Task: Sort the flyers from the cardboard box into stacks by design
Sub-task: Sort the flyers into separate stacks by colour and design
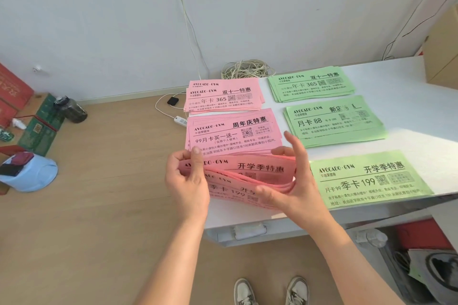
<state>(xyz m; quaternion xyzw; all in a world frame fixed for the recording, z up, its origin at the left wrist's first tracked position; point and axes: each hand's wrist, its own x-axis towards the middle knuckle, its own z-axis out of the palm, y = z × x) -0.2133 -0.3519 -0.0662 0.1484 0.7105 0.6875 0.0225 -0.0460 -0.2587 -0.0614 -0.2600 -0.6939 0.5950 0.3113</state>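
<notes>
Head: left hand [186, 178], right hand [298, 182] grip pink flyers [260, 168] (fanned) at table [406, 106] edge.

A single view, from a wide-angle camera worn on the person's head. It looks forward and steeply down from standing height, so the person's own shoes [245, 292] show at the bottom edge and the wall [99, 20] fills the top. The desk [409, 96] lies right of centre and runs away to the wall; wooden floor [99, 205] takes the left side. The lens bends straight lines, so the desk's near edge curves. The view is close: both forearms [173, 255] reach up from the bottom edge into the middle, and the large print on the flyers [366, 178] on the desk is readable, the small print mostly not.
</notes>
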